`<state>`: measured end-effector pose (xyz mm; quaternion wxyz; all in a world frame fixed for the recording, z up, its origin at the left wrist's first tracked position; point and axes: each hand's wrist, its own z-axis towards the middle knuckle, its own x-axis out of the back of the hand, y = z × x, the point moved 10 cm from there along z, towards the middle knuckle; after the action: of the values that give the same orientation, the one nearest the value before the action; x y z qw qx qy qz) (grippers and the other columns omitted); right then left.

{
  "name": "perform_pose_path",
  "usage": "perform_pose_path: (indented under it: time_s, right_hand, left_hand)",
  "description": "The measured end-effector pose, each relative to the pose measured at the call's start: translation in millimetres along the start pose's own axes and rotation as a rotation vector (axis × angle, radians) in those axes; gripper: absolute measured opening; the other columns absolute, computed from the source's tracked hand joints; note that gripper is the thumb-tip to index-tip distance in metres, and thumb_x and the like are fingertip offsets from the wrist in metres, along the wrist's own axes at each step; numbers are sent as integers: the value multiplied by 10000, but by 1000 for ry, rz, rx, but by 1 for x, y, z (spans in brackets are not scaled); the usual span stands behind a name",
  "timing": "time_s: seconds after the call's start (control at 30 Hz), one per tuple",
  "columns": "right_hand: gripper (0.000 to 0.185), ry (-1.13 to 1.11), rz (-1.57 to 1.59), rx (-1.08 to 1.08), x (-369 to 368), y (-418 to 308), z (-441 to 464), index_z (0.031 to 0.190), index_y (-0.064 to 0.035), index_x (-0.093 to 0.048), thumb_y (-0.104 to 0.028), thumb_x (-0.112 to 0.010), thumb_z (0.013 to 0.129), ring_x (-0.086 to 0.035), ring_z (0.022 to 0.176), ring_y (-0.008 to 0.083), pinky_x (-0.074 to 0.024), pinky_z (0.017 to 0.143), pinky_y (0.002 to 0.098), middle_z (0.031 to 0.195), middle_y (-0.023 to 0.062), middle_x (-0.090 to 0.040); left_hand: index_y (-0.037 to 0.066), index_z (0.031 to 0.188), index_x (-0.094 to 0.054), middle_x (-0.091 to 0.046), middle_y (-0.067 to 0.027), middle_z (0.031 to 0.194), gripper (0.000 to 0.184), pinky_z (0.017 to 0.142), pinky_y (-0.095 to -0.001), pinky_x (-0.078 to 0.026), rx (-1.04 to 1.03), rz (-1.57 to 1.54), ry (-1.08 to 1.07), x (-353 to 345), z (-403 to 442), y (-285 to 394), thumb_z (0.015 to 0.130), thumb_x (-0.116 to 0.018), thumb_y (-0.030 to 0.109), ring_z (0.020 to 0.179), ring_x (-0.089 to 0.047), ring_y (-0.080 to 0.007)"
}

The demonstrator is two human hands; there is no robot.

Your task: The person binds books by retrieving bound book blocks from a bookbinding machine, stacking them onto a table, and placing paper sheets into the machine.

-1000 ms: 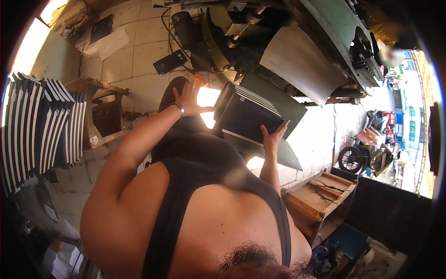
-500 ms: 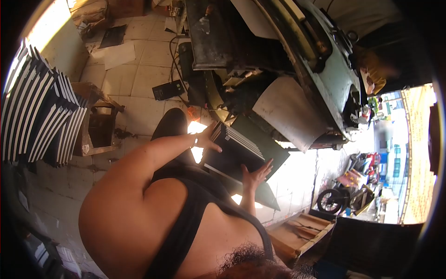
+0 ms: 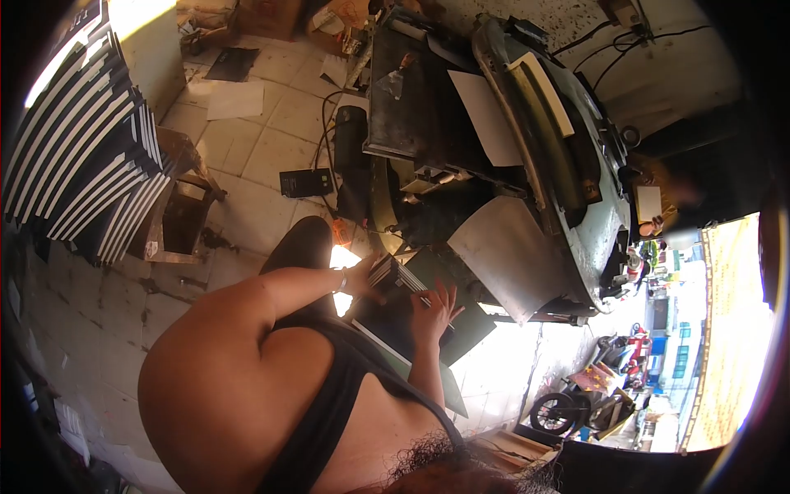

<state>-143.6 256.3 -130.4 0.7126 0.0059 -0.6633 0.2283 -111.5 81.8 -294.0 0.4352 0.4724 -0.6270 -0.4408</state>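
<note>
Several dark flat books (image 3: 398, 277) with pale page edges lie stacked in front of my lap. My left hand (image 3: 360, 278) is closed round the near-left end of the stack, its thumb over the top cover. Above the covers is my right hand (image 3: 434, 313), its fingers spread and raised; whether its palm touches a cover is hidden. A green sheet (image 3: 477, 333) spreads out under and beyond the books.
A tall pile of dark books (image 3: 90, 156) stands at the left beside a wooden stool (image 3: 177, 214). A large machine (image 3: 568, 181) fills the upper right, with a bent sheet (image 3: 510, 255) near it. A person's hand (image 3: 652, 226) shows beyond. A motorbike (image 3: 568, 407) is outside.
My right hand has moved from the right end of the books towards the left, over their covers, and its fingers have lifted. My left hand stays at the stack. The view has shifted.
</note>
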Motion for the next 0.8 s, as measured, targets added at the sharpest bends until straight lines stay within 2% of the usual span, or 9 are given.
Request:
perform_pose_path:
  time_s: [0.07, 0.17, 0.27, 0.37, 0.43, 0.5, 0.57, 0.63, 0.8]
  right_hand:
    - [119, -9, -32, -75, 10, 28, -7, 851, -202, -761, -277, -842, 807, -271, 1539, 346, -25, 1208, 721, 1508, 6, -546]
    - [186, -2, -24, -156, 30, 75, -22, 942, -196, -754, -269, -847, 798, -261, 1541, 364, -32, 1214, 707, 1528, 41, -522]
    - [533, -1, 216, -303, 25, 145, -39, 1300, -207, -652, -240, -845, 805, -260, 1541, 371, -108, 1238, 614, 1564, 112, -470]
    - [931, -24, 861, -483, -35, 221, -62, 1592, -193, -324, -212, -833, 813, -307, 1505, 356, -214, 1220, 520, 1599, 169, -381]
    - [1046, -243, 1213, -635, -71, 222, -72, 1658, -172, -100, -185, -781, 864, -343, 1458, 329, -303, 1178, 470, 1627, 168, -284]
    - [971, -260, 1249, -496, -88, 234, -66, 1661, -185, -98, -206, -718, 914, -389, 1412, 328, -357, 1144, 474, 1622, 156, -281]
    - [811, -338, 1351, -264, -96, 222, -62, 1660, -205, -126, -266, -596, 1002, -478, 1347, 306, -450, 1074, 433, 1597, 170, -357]
    - [598, -193, 1437, -183, -96, 206, -41, 1523, -154, -314, -344, -576, 1020, -391, 949, 164, -338, 758, 318, 1218, 57, -414]
    - [595, -96, 1407, -316, -112, 181, -8, 1523, -154, -323, -362, -567, 1021, -412, 946, 164, -357, 753, 321, 1220, 61, -433]
  left_hand:
    - [-37, 1611, 29, -158, -268, 1672, 1567, 1272, -403, -215, -15, -32, -5, -3, 3, -4, 551, -992, 502, 1566, -172, -357]
    - [-24, 1613, 40, -136, -278, 1673, 1576, 1274, -418, -204, 16, -12, -51, -4, 4, -6, 550, -985, 526, 1567, -156, -368]
    - [-8, 1614, 56, -103, -280, 1677, 1588, 1277, -430, -189, 23, -9, -94, -5, 13, -12, 547, -979, 550, 1572, -128, -375]
    - [25, 1606, 163, 7, -284, 1684, 1653, 1280, -426, -150, 34, -165, -164, -23, 24, -38, 537, -987, 543, 1586, -16, -359]
    - [31, 1600, 195, 24, -286, 1684, 1653, 1275, -424, -152, 14, -104, -164, -19, 20, -24, 552, -993, 505, 1587, 9, -347]
    - [24, 1602, 182, 35, -276, 1687, 1576, 1269, -412, -167, 40, -83, -282, -25, 17, -17, 618, -983, 421, 1583, -22, -340]
    - [28, 1604, 180, 2, -273, 1671, 1562, 1264, -410, -179, 79, -89, -360, -35, 17, -20, 627, -978, 408, 1566, -52, -335]
    - [32, 1605, 178, -30, -270, 1654, 1548, 1258, -409, -191, 149, -108, -416, -45, 11, -23, 636, -973, 395, 1549, -83, -330]
    - [42, 1609, 173, -111, -262, 1614, 1514, 1244, -405, -220, 335, -176, -543, -60, 9, -28, 658, -961, 363, 1507, -158, -317]
